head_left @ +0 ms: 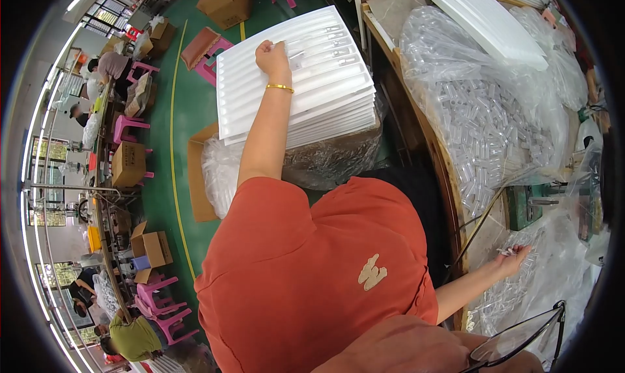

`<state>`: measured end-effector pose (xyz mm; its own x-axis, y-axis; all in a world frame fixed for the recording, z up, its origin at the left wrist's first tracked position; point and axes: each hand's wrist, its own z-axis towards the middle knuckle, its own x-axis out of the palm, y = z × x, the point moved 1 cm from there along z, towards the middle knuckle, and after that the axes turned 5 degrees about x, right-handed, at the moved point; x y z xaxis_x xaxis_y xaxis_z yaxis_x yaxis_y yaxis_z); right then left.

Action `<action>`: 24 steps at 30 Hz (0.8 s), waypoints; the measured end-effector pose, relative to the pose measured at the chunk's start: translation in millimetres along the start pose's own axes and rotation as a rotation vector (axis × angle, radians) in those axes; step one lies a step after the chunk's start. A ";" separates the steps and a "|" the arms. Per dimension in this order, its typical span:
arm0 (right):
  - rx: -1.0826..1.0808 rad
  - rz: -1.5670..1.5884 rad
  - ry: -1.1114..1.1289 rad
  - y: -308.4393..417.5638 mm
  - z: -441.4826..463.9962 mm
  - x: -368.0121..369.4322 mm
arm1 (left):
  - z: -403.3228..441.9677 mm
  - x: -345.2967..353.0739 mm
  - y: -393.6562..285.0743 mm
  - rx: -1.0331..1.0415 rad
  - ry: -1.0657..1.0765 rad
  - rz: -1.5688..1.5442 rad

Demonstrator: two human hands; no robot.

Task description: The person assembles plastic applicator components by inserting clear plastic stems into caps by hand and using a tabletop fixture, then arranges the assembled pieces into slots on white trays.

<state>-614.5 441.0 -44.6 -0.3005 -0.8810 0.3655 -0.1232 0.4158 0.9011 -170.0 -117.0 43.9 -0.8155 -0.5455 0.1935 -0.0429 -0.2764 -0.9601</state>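
Note:
My left hand (272, 58), with a gold bracelet at the wrist, is over the top sheet of a stack of white ribbed plastic trays (260, 106). Its fingers are curled together, and whatever they hold is hidden. Just right of it, small clear pieces (335, 44) lie in the tray's grooves. My right hand (514, 261) is at the bench with bent fingers, gripping a small clear plastic piece (505, 251). Under and around that hand, more clear parts lie on plastic sheeting (547, 275).
A big heap of clear plastic tubes (482, 132) fills a bag on the wood-edged bench, with a white tray (488, 21) above it. A green metal device (521, 207) stands nearby. Cardboard boxes (224, 3) and pink stools (163, 304) stand on the green floor; other people work at left.

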 end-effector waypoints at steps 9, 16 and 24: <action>0.015 0.016 0.010 0.1 2.5 -2.0 | 32.5 -17.9 22.2 0.313 0.262 0.363; 0.011 -0.022 0.017 -1.2 -0.1 1.7 | 9.6 -32.3 -17.1 0.893 0.695 0.691; 0.022 -0.054 -0.003 -5.0 9.1 -3.8 | 16.0 -43.4 -27.1 0.854 0.943 0.654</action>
<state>-621.3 444.4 -52.6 -0.2959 -0.9017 0.3153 -0.1604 0.3723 0.9141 -124.2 -98.5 64.8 -0.6394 -0.1316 -0.7576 0.5619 -0.7524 -0.3436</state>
